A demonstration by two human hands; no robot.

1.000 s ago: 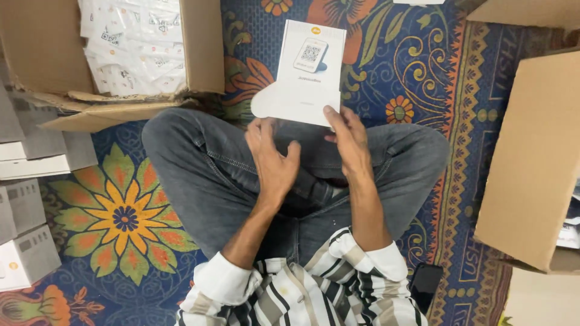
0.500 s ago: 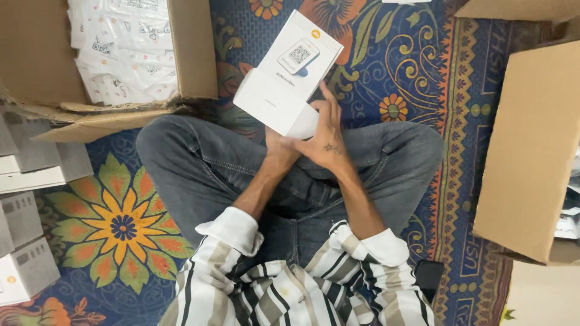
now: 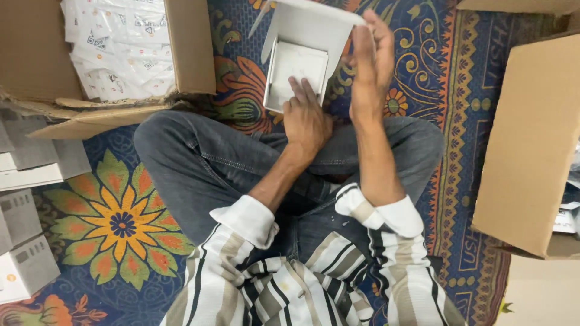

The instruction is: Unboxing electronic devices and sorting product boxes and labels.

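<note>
I sit cross-legged on a patterned carpet, looking down at a small white cardboard box [image 3: 296, 66] that now stands open above my knees. My right hand [image 3: 370, 60] holds the raised white lid at its right edge. My left hand [image 3: 305, 115] rests at the box's lower edge, its fingers lying on the white insert inside. Both forearms come out of striped sleeves with white cuffs. What lies under the insert is hidden.
A large brown carton [image 3: 115, 54] at the upper left holds several white printed packets. Small grey-white boxes [image 3: 27, 253] are stacked along the left edge. Another brown carton [image 3: 531, 139] stands close at the right. The carpet [image 3: 121, 220] shows a big orange flower.
The white box was shut and held flat with its printed face up; now its lid is swung open. My right hand has risen with the lid and my left fingers have moved inside.
</note>
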